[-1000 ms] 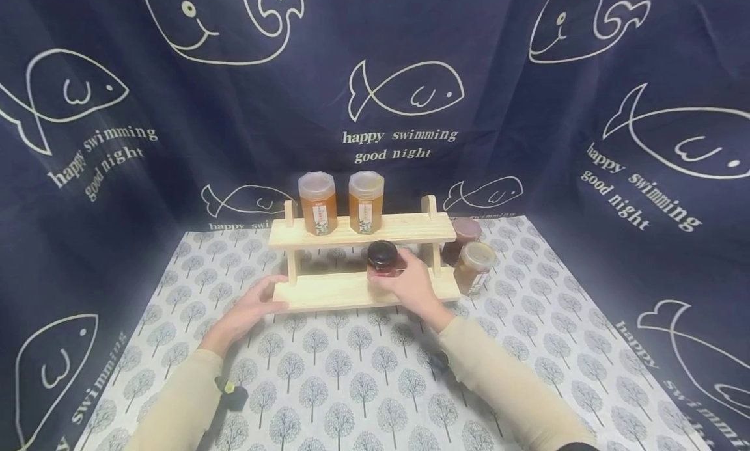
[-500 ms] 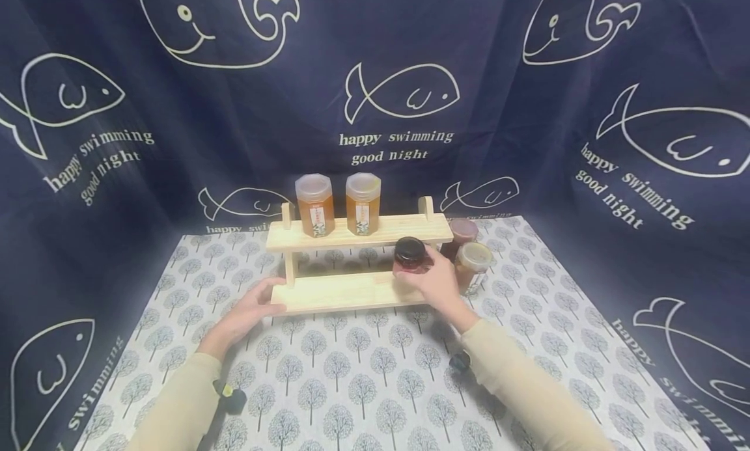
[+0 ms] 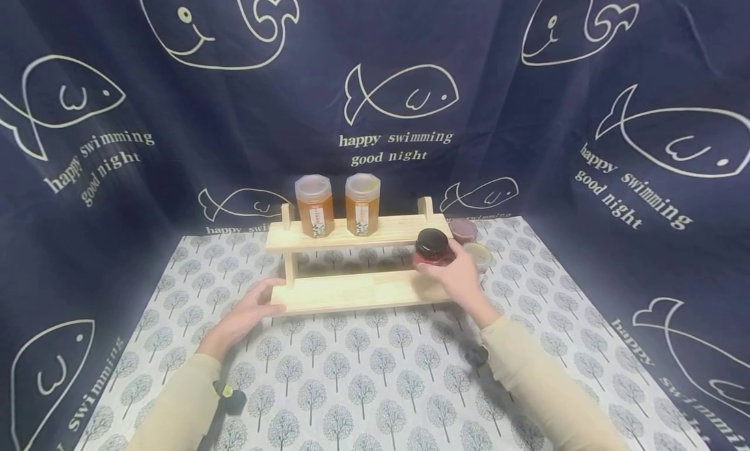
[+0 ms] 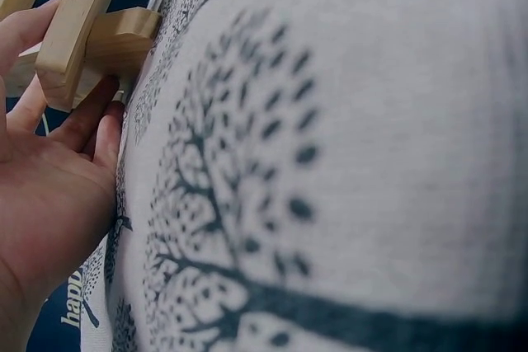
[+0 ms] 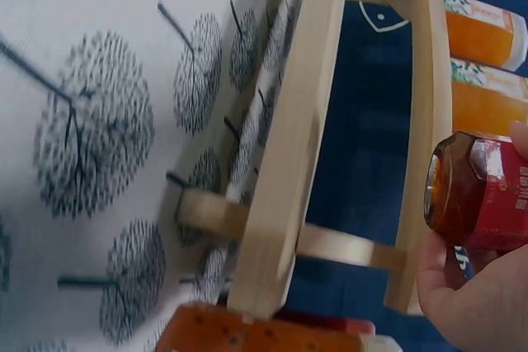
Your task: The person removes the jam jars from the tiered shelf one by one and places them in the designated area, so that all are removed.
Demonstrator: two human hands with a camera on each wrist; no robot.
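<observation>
A two-tier wooden rack (image 3: 351,289) stands on the table. My left hand (image 3: 243,314) grips the left end of its lower board; in the left wrist view the thumb lies on one side of the wood and fingers reach under it. My right hand (image 3: 463,278) holds a small glass jar (image 5: 466,191) with a black lid (image 3: 432,241), a red label and dark amber contents. The jar is off the boards, in front of the rack's right end. Two amber honey jars (image 3: 315,207) with frosted lids stand side by side on the upper board, left of its middle.
Just right of the rack stand two more jars, a reddish-lidded one (image 3: 465,230) behind and a pale-lidded one (image 3: 479,256) in front, partly hidden by my right hand. A tree-print cloth (image 3: 351,386) covers the table. A dark blue fish-print curtain (image 3: 398,21) hangs behind.
My right hand has carried the black-lidded jar rightward from over the lower board's middle to the rack's right end, and slightly up. The left hand keeps its hold on the rack.
</observation>
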